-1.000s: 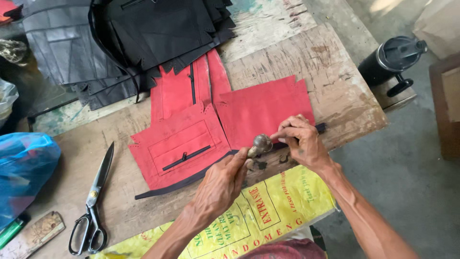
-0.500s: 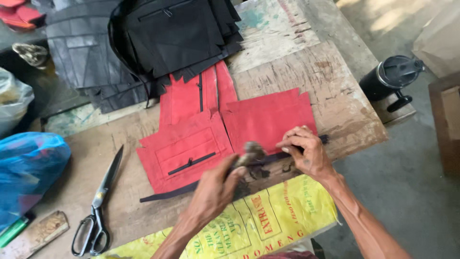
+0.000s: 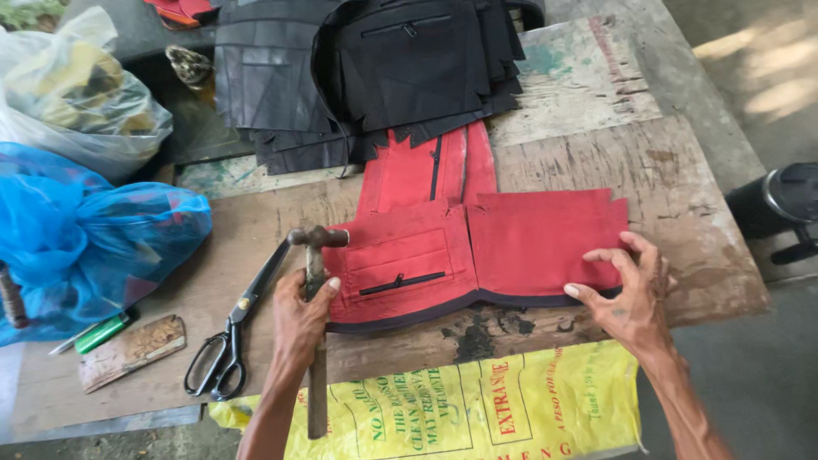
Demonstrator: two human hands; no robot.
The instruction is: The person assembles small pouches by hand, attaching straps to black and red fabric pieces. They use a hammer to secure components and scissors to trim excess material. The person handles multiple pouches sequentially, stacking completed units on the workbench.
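Here left hand (image 3: pixel 300 317) grips hammer (image 3: pixel 316 281); right hand (image 3: pixel 629 298) presses red panel (image 3: pixel 545 247).

One hammer (image 3: pixel 317 255), one scissors (image 3: pixel 234 341), two plastic bags (image 3: pixel 94 230), perhaps several black panels (image 3: pixel 366 68).

A worn wooden table (image 3: pixel 682 170) fills the frame. Red bag pieces (image 3: pixel 528 238) lie in the middle, black pieces (image 3: pixel 375 68) at the top. Scissors (image 3: pixel 234 341) and a wood scrap (image 3: pixel 132 349) lie lower left, beside a blue plastic bag (image 3: pixel 94 238).
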